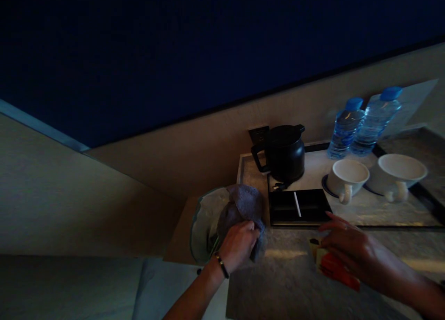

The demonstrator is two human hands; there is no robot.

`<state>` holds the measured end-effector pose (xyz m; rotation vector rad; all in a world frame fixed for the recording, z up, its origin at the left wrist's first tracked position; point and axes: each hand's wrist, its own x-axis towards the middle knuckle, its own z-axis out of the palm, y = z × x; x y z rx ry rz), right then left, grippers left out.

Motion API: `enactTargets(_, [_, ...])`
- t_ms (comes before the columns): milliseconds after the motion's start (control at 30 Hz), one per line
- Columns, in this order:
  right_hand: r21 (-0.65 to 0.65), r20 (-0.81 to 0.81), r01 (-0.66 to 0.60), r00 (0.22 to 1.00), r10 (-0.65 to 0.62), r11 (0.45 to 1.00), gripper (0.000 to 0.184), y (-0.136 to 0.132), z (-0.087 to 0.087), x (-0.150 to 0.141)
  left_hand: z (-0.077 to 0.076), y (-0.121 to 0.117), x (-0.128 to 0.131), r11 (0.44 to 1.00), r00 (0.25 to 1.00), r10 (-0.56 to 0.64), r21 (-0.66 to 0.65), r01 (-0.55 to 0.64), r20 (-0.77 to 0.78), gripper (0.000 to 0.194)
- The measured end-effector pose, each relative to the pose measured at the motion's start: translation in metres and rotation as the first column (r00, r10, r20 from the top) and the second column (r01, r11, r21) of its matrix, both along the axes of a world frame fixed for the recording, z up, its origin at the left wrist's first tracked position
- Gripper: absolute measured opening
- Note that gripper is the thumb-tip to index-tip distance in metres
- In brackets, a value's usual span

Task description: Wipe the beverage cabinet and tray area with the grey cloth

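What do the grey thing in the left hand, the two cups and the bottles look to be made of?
Grey cloth: soft, fuzzy fabric, likely terry, bunched under the left hand. Cups: white glazed ceramic, probably, smooth with a slight sheen. Bottles: clear thin plastic with blue caps, see-through and ribbed.

Dim room, little light. Dark blue wall (174,46) filling the upper frame from 9 to 2 o'clock. Below it, a beige panel (194,148) slanting up toward 3 o'clock, with a wall socket (257,134) near centre. Grey stone counter (285,283) at 5 o'clock, faintly glossy. Pale surface (62,190) at 8 o'clock; lighter floor or fabric (69,287) at 7 o'clock, too dark to tell.
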<state>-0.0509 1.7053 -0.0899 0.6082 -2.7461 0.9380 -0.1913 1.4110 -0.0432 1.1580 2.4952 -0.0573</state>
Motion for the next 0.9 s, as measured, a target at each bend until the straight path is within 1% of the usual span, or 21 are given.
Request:
enactTargets(33, [0.054,-0.05,-0.005,0.999,0.007,0.999,0.021,-0.001,-0.002,-0.003,0.005,0.001,-0.005,0.993,0.997,0.077,0.089,-0.076,-0.017,0.019])
enactTargets(67, [0.099,-0.065,-0.01,0.998,0.016,0.995,0.022,-0.002,-0.003,-0.006,0.013,0.003,-0.011,0.967,0.985,0.164,0.203,-0.152,-0.046,0.017])
enactTargets(100, [0.13,-0.051,-0.014,0.998,0.021,0.991,0.024,-0.002,-0.004,-0.008,0.022,0.008,-0.017,0.922,0.966,0.247,0.326,-0.209,-0.08,0.016])
enactTargets(133, [0.147,-0.021,-0.014,1.0,0.018,0.989,0.026,-0.003,-0.004,-0.009,0.03,0.016,-0.021,0.87,0.945,0.309,0.435,-0.233,-0.112,0.015])
enactTargets(167, [0.153,0.011,-0.014,1.0,0.013,0.988,0.028,-0.003,-0.005,-0.01,0.036,0.027,-0.025,0.83,0.932,0.338,0.508,-0.229,-0.132,0.015])
enactTargets(200, [0.15,0.034,-0.006,0.999,0.001,0.989,0.03,-0.004,-0.006,-0.011,0.038,0.04,-0.026,0.818,0.936,0.327,0.537,-0.209,-0.133,0.015])
enactTargets(233, [0.14,0.041,0.007,0.999,-0.013,0.99,0.032,-0.004,-0.007,-0.011,0.037,0.054,-0.027,0.841,0.958,0.265,0.512,-0.174,-0.11,0.017])
enactTargets(300, [0.124,0.021,0.039,0.999,-0.042,0.992,0.034,-0.006,-0.009,-0.01,0.024,0.083,-0.026,0.933,0.999,0.052,0.357,-0.05,0.004,0.02])
enactTargets(333, [0.123,0.007,0.055,0.998,-0.056,0.991,0.035,-0.006,-0.011,-0.01,0.016,0.095,-0.026,0.962,0.995,-0.055,0.272,0.031,0.082,0.021])
enactTargets(367, [0.125,-0.006,0.067,0.998,-0.067,0.99,0.035,-0.006,-0.012,-0.01,0.008,0.105,-0.027,0.972,0.978,-0.141,0.211,0.107,0.155,0.022])
enactTargets(433, [0.121,-0.012,0.081,0.997,-0.08,0.989,0.036,-0.007,-0.015,-0.01,-0.002,0.116,-0.031,0.96,0.933,-0.256,0.177,0.215,0.254,0.02])
enactTargets(500, [0.087,0.003,0.082,0.997,-0.082,0.993,0.036,-0.008,-0.019,-0.011,-0.004,0.118,-0.036,0.938,0.886,-0.342,0.175,0.301,0.312,0.017])
enactTargets(533, [0.061,0.011,0.074,0.997,-0.075,0.995,0.036,-0.009,-0.02,-0.011,-0.004,0.118,-0.038,0.923,0.864,-0.384,0.164,0.348,0.325,0.021])
enactTargets(567, [0.033,0.021,0.065,0.998,-0.065,0.997,0.036,-0.009,-0.022,-0.011,-0.003,0.117,-0.04,0.909,0.85,-0.417,0.143,0.392,0.321,0.031])
enactTargets(633, [-0.015,0.034,0.063,0.997,-0.062,0.998,0.035,-0.01,-0.024,-0.012,-0.003,0.117,-0.042,0.884,0.846,-0.464,0.079,0.46,0.265,0.055])
enactTargets(667, [-0.032,0.038,0.063,0.997,-0.062,0.997,0.035,-0.011,-0.025,-0.012,-0.005,0.117,-0.043,0.877,0.852,-0.477,0.046,0.479,0.215,0.063])
enactTargets(700, [-0.042,0.038,0.063,0.997,-0.062,0.997,0.034,-0.011,-0.026,-0.012,-0.007,0.118,-0.042,0.873,0.861,-0.483,0.016,0.487,0.16,0.066])
enactTargets(800, [-0.045,-0.012,0.055,0.998,-0.056,0.997,0.029,-0.011,-0.028,-0.012,-0.015,0.119,-0.039,0.873,0.875,-0.482,-0.06,0.483,0.035,0.061])
enactTargets(900, [-0.021,-0.072,0.088,0.993,-0.089,0.996,0.03,-0.011,-0.029,-0.012,-0.018,0.119,-0.033,0.891,0.899,-0.437,-0.148,0.429,-0.028,0.053])
